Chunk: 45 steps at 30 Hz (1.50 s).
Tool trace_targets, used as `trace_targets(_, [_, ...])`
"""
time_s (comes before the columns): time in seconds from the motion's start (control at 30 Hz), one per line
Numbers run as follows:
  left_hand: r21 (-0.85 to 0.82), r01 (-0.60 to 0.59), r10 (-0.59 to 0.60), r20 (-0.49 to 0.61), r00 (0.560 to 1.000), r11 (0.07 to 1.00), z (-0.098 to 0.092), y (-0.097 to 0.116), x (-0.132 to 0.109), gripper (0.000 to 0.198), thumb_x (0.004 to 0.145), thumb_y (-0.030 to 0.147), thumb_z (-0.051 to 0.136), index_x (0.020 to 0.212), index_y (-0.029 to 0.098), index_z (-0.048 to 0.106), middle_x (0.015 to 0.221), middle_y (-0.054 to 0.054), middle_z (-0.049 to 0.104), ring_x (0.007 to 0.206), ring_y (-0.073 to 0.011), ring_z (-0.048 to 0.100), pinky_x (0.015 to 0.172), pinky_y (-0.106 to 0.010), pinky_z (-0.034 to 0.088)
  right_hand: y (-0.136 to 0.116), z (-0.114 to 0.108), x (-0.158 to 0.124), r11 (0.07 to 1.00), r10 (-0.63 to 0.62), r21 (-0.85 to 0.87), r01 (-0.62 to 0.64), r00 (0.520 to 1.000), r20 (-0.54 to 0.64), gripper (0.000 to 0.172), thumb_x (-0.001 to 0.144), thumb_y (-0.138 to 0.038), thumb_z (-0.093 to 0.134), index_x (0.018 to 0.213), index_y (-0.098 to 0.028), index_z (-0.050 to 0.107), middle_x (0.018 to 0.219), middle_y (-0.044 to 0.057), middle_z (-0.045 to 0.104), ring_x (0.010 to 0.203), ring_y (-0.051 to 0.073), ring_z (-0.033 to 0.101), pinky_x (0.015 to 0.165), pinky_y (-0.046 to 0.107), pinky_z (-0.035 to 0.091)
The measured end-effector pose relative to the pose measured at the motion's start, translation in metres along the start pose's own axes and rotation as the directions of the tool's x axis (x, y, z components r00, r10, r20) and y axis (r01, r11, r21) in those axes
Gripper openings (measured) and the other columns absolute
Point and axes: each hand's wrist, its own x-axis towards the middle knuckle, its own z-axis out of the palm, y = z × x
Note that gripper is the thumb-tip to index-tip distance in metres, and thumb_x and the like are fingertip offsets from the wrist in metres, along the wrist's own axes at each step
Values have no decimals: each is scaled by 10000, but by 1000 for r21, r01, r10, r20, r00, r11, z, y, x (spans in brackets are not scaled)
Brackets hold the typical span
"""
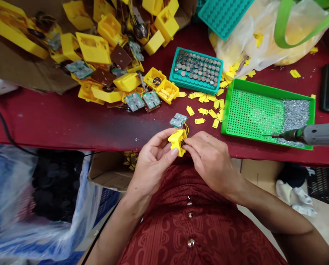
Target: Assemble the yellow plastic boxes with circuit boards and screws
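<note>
Gripping yellow housing (176,139) between thumb and fingers of left hand (158,158), over near edge of red surface (56,123). Pressing thumb and fingertips together with right hand (212,154) at housing's 3 o'clock side; cannot make out anything pinched between. Outward from housing: at 12 o'clock, circuit board (178,120), yellow wires (187,128) adjoining; toward 1, scattered yellow tabs (199,121), then teal tray (191,87) of round metal pieces (199,67); between 2 and 3, green tray (249,106) with small metal bits (295,114); at 3, grey screwdriver (323,134), tip over tray; at 11, heap of yellow parts (94,48).

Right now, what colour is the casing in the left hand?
The casing is yellow, in the head view.
</note>
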Motion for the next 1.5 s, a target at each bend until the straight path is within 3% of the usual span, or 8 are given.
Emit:
trace_targets(0.3, [-185, 115, -120, -15, 993, 976, 6, 0, 5, 373, 738, 152, 823, 1098, 212, 746, 1077, -27, 777, 952, -125, 718, 864, -202, 572, 4, 2, -5, 997, -3, 72, 14, 989, -146, 146, 952, -117, 565, 908, -106, 704, 855, 80, 702, 777, 151, 657, 722, 285, 554])
trace_targets(0.57, [-124, 71, -71, 4, 997, 990, 12, -1, -1, 400, 752, 164, 804, 1138, 222, 720, 1083, -19, 765, 946, -113, 702, 863, -185, 544, 5, 2, -5, 998, 18, 67, -11, 993, -120, 171, 947, -121, 562, 819, -103, 675, 777, 64, 651, 727, 155, 614, 679, 294, 512])
trace_targets(0.7, [-97, 75, -75, 5, 997, 992, 15, -2, -1, 412, 715, 185, 815, 1108, 204, 692, 1056, -31, 763, 890, -131, 699, 821, -215, 552, 2, -2, -6, 999, 12, 47, -11, 1000, -15, 206, 959, -120, 508, 837, -112, 673, 812, 82, 656, 772, 169, 623, 727, 314, 538])
trace_targets(0.87, [1, 46, -46, -25, 999, 999, 12, -10, 5, 352, 726, 172, 845, 1015, 216, 648, 1006, -25, 782, 934, -140, 720, 876, -247, 553, 5, -14, -4, 975, 20, 220, -41, 995, 94, 217, 951, -101, 498, 909, -160, 703, 910, 59, 715, 856, 141, 666, 806, 287, 560])
trace_targets(1.07, [16, 23, -22, -106, 994, 1000, 12, -9, 9, 389, 640, 114, 876, 943, 202, 647, 857, 26, 758, 763, -100, 696, 742, -204, 551, 7, -11, -6, 893, 219, 397, -210, 975, 24, 200, 935, -137, 571, 1100, -173, 679, 957, 29, 729, 831, 113, 679, 759, 260, 556])
trace_targets(1.27, [10, 24, -22, -109, 994, 1000, 17, -5, 8, 378, 679, 118, 833, 1005, 188, 657, 967, -5, 751, 828, -98, 665, 786, -194, 527, 6, 1, -11, 985, 36, 175, -11, 990, -140, 138, 961, -146, 557, 963, -144, 695, 885, 61, 686, 825, 131, 625, 750, 284, 533])
trace_targets(1.4, [-52, 67, -69, -34, 997, 996, 16, -3, 4, 351, 765, 170, 724, 1113, 173, 676, 1056, -44, 730, 913, -130, 654, 841, -225, 517, 8, 3, -11, 995, -16, 97, 25, 996, -87, 198, 986, -188, 519, 941, -144, 707, 861, 77, 663, 806, 147, 600, 718, 296, 526])
trace_targets(1.5, [16, 53, -53, -25, 998, 998, 16, -3, 1, 358, 824, 202, 677, 1181, 191, 667, 1143, -59, 714, 1019, -170, 645, 933, -277, 494, 7, 2, -10, 999, -15, 33, 16, 1000, -21, 230, 995, -190, 487, 920, -147, 701, 875, 88, 668, 819, 162, 598, 742, 315, 523])
